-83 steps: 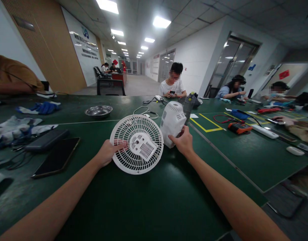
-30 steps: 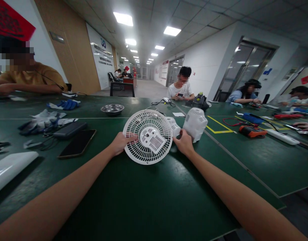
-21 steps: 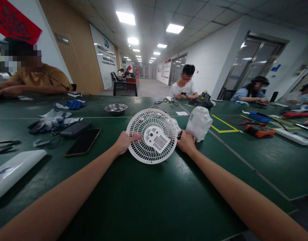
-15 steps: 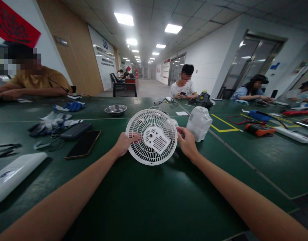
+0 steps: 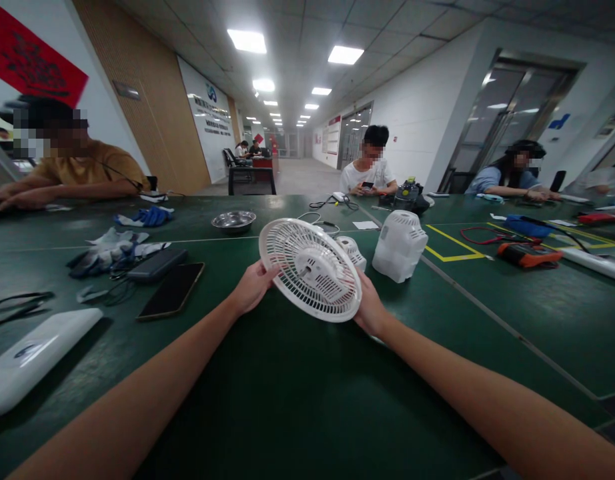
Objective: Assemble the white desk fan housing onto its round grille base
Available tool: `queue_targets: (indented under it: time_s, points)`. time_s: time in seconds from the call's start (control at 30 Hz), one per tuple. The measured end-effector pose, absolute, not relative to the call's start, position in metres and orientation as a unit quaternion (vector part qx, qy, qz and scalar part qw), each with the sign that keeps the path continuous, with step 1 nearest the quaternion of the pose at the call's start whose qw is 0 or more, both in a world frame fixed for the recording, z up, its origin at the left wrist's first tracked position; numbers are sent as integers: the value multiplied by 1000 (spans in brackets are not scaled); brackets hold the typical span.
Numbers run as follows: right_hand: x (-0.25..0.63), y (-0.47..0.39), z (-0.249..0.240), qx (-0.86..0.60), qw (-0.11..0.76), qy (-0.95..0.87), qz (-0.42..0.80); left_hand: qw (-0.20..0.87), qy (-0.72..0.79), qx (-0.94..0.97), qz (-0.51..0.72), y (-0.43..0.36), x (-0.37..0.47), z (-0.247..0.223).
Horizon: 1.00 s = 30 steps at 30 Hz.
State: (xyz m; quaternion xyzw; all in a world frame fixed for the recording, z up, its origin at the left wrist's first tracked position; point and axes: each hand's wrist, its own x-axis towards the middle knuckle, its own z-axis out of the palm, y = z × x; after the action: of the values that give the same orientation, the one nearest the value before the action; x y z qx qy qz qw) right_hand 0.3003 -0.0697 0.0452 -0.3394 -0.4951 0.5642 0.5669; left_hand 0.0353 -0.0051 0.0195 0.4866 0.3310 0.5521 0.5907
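Observation:
A round white fan grille (image 5: 282, 250), with a motor plate and a short shaft at its middle, is held up above the green table (image 5: 267, 380), tilted down toward the right. My left hand (image 5: 253, 288) is closed on its left rim, thumb on the near face. Around the lower right rim, my right hand (image 5: 371, 305) is closed too, its fingers partly hidden behind the grille. Just behind stands a small white vented part (image 5: 353, 252), partly covered by the grille. A larger white plastic housing (image 5: 400, 247) stands on the table to the right of it.
On the left lie a dark phone (image 5: 172, 291), a power bank (image 5: 157, 265), work gloves (image 5: 107, 253) and a white case (image 5: 42, 360). A metal bowl (image 5: 234, 221) sits farther back. An orange meter (image 5: 529, 257) lies to the right. Several people sit around the table.
The grille has tipped from nearly facing me to a slant, its right side lower. My right hand has moved down along the rim and behind it.

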Motion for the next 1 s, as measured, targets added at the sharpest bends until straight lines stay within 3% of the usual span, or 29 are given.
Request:
queue_targets:
  time_s: [0.17, 0.37, 0.57, 0.7, 0.8, 1.0]
  points:
    - [324, -68, 49, -401, 547, -649, 346, 706, 301, 377, 519, -4, 23, 24]
    - [328, -64, 44, -393, 439, -790, 171, 784, 322, 334, 412, -13, 24, 34]
    - [327, -59, 43, -374, 386, -826, 168, 767, 368, 328, 410, -7, 30, 31]
    - [337, -50, 44, -361, 461, -782, 212, 759, 382, 327, 413, -6, 32, 31]
    - [347, -31, 41, -413, 515, -732, 167, 757, 382, 327, 417, -7, 33, 32]
    - [360, 4, 23, -513, 505, -685, 116, 751, 388, 332, 418, -7, 34, 32]
